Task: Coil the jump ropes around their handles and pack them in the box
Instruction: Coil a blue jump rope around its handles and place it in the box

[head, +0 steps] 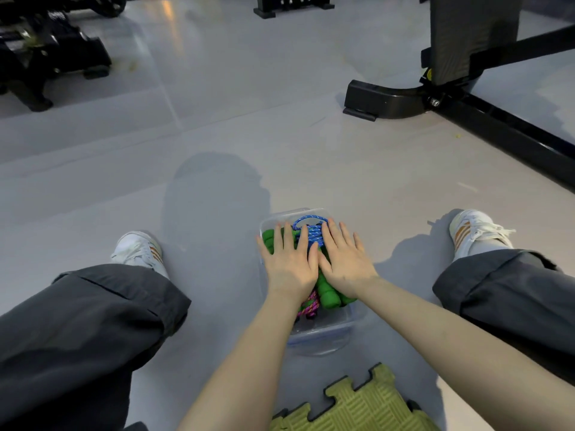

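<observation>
A clear plastic box [323, 332] stands on the grey floor between my legs. Inside it lies a blue jump rope [312, 229] coiled around green foam handles [328, 292]. A pink rope [309, 304] shows at the near side under my left wrist. My left hand [289, 264] and my right hand [343, 259] lie flat side by side on top of the ropes, fingers spread and pointing away from me. Neither hand grips anything. Most of the box's contents are hidden under my palms.
My legs in dark trousers and white shoes [138, 248] flank the box. A yellow-green foam puzzle mat [357, 405] lies near me. Black gym equipment bases stand at the far right [382, 99] and far left [46, 57].
</observation>
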Available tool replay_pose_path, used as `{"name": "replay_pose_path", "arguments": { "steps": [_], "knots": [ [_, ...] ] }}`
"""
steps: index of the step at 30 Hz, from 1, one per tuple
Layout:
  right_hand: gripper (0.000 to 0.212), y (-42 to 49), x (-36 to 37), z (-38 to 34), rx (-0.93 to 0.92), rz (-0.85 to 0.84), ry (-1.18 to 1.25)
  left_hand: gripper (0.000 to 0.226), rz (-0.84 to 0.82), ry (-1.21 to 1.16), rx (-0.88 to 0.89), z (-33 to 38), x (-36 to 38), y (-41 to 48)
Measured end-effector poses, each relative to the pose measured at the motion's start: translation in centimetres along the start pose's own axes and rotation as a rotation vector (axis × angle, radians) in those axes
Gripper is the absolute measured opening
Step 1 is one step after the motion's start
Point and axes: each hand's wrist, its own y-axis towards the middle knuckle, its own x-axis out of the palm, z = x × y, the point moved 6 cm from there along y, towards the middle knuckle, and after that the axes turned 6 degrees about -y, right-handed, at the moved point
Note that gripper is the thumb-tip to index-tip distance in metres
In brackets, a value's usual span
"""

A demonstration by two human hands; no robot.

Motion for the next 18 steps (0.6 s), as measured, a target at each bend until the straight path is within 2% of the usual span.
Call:
{"name": "replay_pose_path", "arguments": {
  "steps": [3,6,11,14,18],
  "knots": [
    [0.062,-1.0,0.2,-0.2,0.089,-0.003,0.12,0.054,0.03,-0.096,-0.095,-1.3,-0.5,-1.6],
    [0.064,-1.8,0.4,-0.5,0.162,0.004,0.252,0.058,-0.063,-0.219,-0.203,-2.4,-0.1,-2.3],
    [0.065,-2.2,-0.3,-0.7,0.165,0.037,0.281,0.075,-0.046,-0.445,-0.226,-1.4,-0.4,-2.9],
    [0.065,-2.1,-0.3,-0.8,0.182,0.041,0.302,0.064,-0.043,-0.398,-0.269,-1.1,-0.9,-2.3],
    [0.065,-1.2,-1.4,-2.2,0.192,0.088,0.358,0.058,0.05,-0.367,-0.218,-1.8,-3.8,-0.9]
  ]
}}
